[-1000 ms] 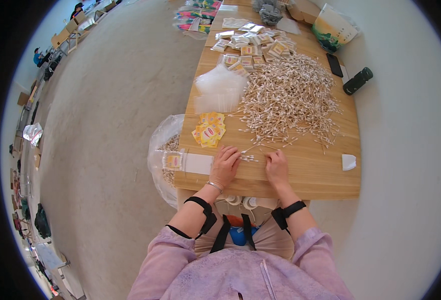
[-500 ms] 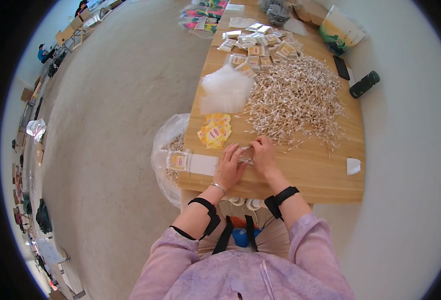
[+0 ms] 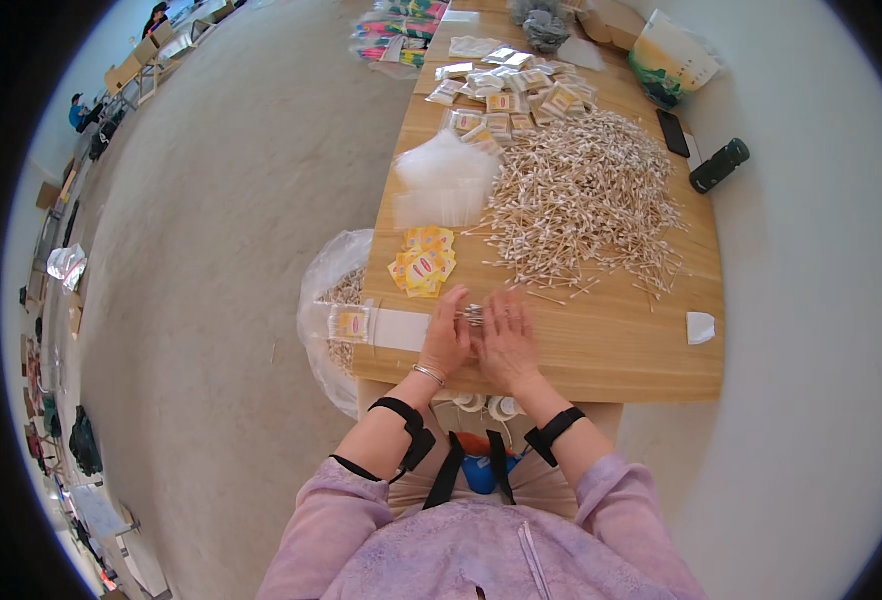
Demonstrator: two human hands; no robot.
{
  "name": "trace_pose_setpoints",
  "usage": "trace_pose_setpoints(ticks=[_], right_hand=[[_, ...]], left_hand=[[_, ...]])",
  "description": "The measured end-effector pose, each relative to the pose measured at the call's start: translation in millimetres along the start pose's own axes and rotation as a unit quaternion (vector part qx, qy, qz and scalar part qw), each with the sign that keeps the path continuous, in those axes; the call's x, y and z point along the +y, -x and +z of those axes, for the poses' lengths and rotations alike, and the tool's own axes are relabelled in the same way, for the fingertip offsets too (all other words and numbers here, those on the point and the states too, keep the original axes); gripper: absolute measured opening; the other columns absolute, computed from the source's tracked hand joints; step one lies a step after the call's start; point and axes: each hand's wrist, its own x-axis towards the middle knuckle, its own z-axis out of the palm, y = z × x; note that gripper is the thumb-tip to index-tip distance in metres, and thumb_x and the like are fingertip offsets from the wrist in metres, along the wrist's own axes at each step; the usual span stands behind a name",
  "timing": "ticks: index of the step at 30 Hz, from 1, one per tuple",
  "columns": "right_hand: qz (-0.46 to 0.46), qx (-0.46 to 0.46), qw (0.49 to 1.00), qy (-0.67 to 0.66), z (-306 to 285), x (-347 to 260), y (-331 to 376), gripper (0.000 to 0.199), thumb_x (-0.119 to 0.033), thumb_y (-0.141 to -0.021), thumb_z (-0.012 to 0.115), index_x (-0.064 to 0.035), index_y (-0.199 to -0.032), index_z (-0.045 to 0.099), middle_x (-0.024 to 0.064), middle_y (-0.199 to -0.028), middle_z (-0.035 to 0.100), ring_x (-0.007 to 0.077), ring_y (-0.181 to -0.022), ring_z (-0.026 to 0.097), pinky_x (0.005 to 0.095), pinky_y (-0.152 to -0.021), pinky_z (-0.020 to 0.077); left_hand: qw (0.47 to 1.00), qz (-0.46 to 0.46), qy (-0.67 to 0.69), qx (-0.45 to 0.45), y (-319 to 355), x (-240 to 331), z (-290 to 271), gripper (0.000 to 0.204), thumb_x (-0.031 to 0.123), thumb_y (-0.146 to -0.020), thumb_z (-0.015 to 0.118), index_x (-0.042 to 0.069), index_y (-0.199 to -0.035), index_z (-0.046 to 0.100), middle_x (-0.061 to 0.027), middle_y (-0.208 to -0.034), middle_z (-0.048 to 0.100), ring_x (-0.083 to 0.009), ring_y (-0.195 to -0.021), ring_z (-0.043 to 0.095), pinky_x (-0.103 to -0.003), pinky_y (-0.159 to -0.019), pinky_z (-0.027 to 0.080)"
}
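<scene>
Between my two hands, near the table's front edge, is a small bundle of cotton swabs point(image 3: 474, 315), its white tips showing. My left hand point(image 3: 447, 338) curls against the bundle's left side. On the other side my right hand point(image 3: 507, 338) presses in, its fingers long and slightly blurred. Most of the bundle is hidden by the hands. Beyond them spreads a large heap of loose cotton swabs point(image 3: 581, 200). Yellow printed cards point(image 3: 423, 264) lie in a pile to the left, just past a white strip point(image 3: 401, 331) beside my left hand.
Clear plastic bags point(image 3: 446, 180) and filled swab packets point(image 3: 521, 95) lie farther back on the wooden table point(image 3: 611, 350). A packet point(image 3: 349, 322) sits at the left edge, above a plastic sack point(image 3: 311, 290). A phone point(image 3: 673, 133), black bottle point(image 3: 720, 166) and paper scrap point(image 3: 700, 328) line the right side.
My right hand has gone from pinching at the bundle's far end to lying along its right side. The bundle now sits closer between both palms, slightly left.
</scene>
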Motion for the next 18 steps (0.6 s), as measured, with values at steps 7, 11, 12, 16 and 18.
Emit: trace_pose_setpoints(ticks=[7, 11, 12, 16, 18], right_hand=[[-0.033, -0.114, 0.993, 0.014, 0, -5, -6, 0.084, -0.045, -0.084, 0.054, 0.0017, -0.144, 0.019, 0.0193, -0.152, 0.014, 0.0356, -0.142, 0.006, 0.0492, -0.114, 0.0023], [-0.039, -0.161, 0.986, -0.018, -9, -14, 15, 0.086, -0.048, -0.082, 0.054, 0.0019, -0.144, 0.019, 0.0197, -0.152, 0.013, 0.0351, -0.142, 0.006, 0.0500, -0.114, 0.0020], [-0.035, -0.163, 0.986, -0.018, -10, -14, 13, 0.087, -0.048, -0.082, 0.054, 0.0014, -0.144, 0.019, 0.0191, -0.152, 0.013, 0.0341, -0.142, 0.006, 0.0501, -0.114, 0.0019], [-0.036, -0.154, 0.987, 0.009, -8, 0, -7, 0.087, -0.051, -0.083, 0.053, -0.0007, -0.145, 0.019, 0.0169, -0.152, 0.014, 0.0318, -0.142, 0.007, 0.0501, -0.113, 0.0014], [-0.040, -0.153, 0.987, 0.005, -10, 3, -11, 0.086, -0.052, -0.083, 0.052, -0.0014, -0.145, 0.020, 0.0163, -0.152, 0.015, 0.0312, -0.142, 0.007, 0.0501, -0.113, 0.0016]], left_hand=[[0.995, -0.052, 0.027, 0.076, -1, -2, 2, 0.042, -0.009, -0.081, 0.045, 0.000, -0.122, 0.047, -0.0207, -0.121, 0.054, -0.0360, -0.114, 0.052, -0.038, -0.096, 0.043], [0.994, -0.048, 0.015, 0.099, 1, 0, 1, 0.036, -0.010, -0.084, 0.043, -0.001, -0.119, 0.051, -0.0183, -0.119, 0.056, -0.0279, -0.111, 0.056, -0.032, -0.095, 0.043], [0.994, -0.049, 0.014, 0.099, 0, 0, 1, 0.036, -0.010, -0.084, 0.043, -0.001, -0.119, 0.051, -0.0183, -0.119, 0.056, -0.0279, -0.111, 0.056, -0.032, -0.095, 0.043], [0.995, -0.041, 0.011, 0.092, -3, -1, 4, 0.035, -0.008, -0.083, 0.046, 0.000, -0.116, 0.052, -0.0202, -0.119, 0.055, -0.0346, -0.113, 0.053, -0.037, -0.094, 0.044], [0.994, -0.042, 0.019, 0.094, -3, -2, 3, 0.034, -0.008, -0.083, 0.047, 0.000, -0.115, 0.053, -0.0201, -0.119, 0.056, -0.0346, -0.113, 0.053, -0.037, -0.094, 0.044]])
